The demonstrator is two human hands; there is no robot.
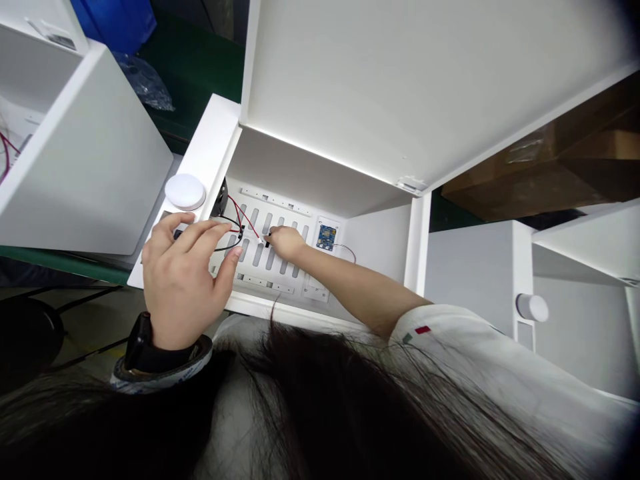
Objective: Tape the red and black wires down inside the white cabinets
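Note:
A white box [210, 137] stands in front of me with its lid [400, 87] raised. My left hand [187, 280] rests over its left end panel, fingers bent and apart, holding nothing; part of the panel is hidden beneath it. Inside, my right hand [286, 243] is closed at the slotted floor, with a small black part [267, 241] showing at its fingertips. Just left of those fingertips lies a white connector [259, 240] on red and black wires [243, 212]. The wires run toward a black fan [221, 200] at the left inner wall, partly out of sight.
A blue circuit board [327, 237] sits at the right of the box floor. On the left end panel is a white round knob [185, 191]. Similar white boxes flank it, at left [100, 160] and right [470, 267]. Cardboard boxes [540, 167] stand behind right.

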